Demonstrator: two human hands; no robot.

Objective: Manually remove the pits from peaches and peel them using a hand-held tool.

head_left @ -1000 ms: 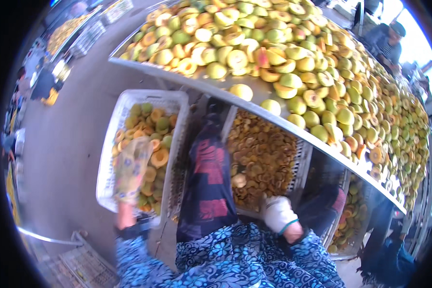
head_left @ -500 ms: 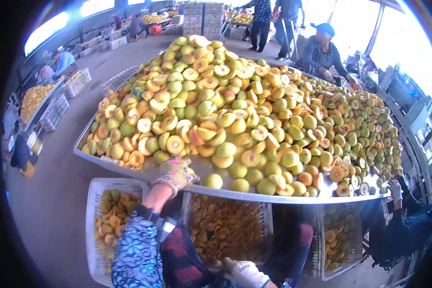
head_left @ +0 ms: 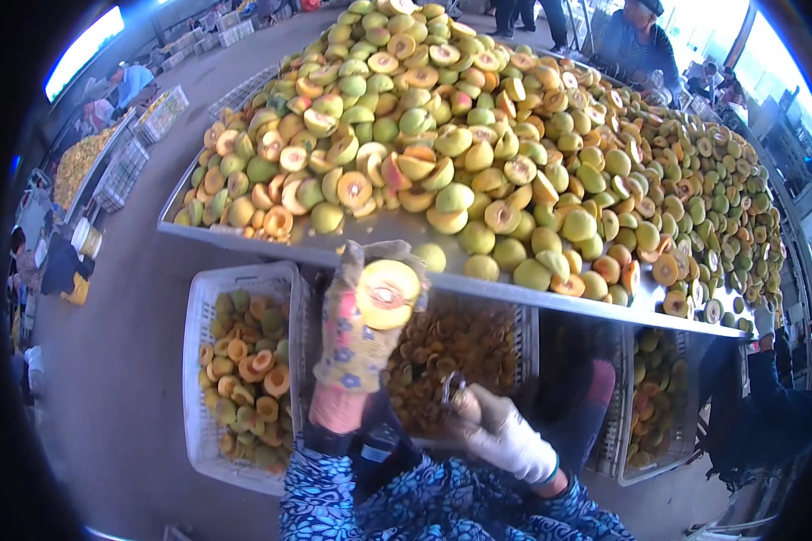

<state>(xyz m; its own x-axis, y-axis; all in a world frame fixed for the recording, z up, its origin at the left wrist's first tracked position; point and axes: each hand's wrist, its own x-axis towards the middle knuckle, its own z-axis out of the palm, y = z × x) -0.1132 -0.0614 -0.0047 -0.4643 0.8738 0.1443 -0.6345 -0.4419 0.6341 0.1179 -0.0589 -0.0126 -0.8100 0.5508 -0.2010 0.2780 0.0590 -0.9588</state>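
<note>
My left hand (head_left: 347, 343), in a flowered glove, is raised in front of the metal table (head_left: 319, 248). Its fingers wrap round a halved peach (head_left: 388, 302), cut face up with the stone showing in the middle. Lower and to the right, my right hand (head_left: 507, 439), in a white glove, grips a small pitting tool (head_left: 456, 393) with a wooden-looking handle and a curved metal loop. The tool is apart from the fruit. Beyond my hands a big heap of yellow-green peach halves (head_left: 424, 149) covers the table.
A white crate (head_left: 195, 379) of pitted halves stands at the left. Below my hands a crate (head_left: 529, 347) holds small brown pieces. Another crate (head_left: 624, 451) of fruit is at the right, beside a co-worker's dark sleeve (head_left: 785, 410). Another person (head_left: 639, 45) sits behind the heap.
My left hand has come back from the table edge and up, now with a peach half. My right hand has risen, bringing the tool into plain sight. The view has tilted down.
</note>
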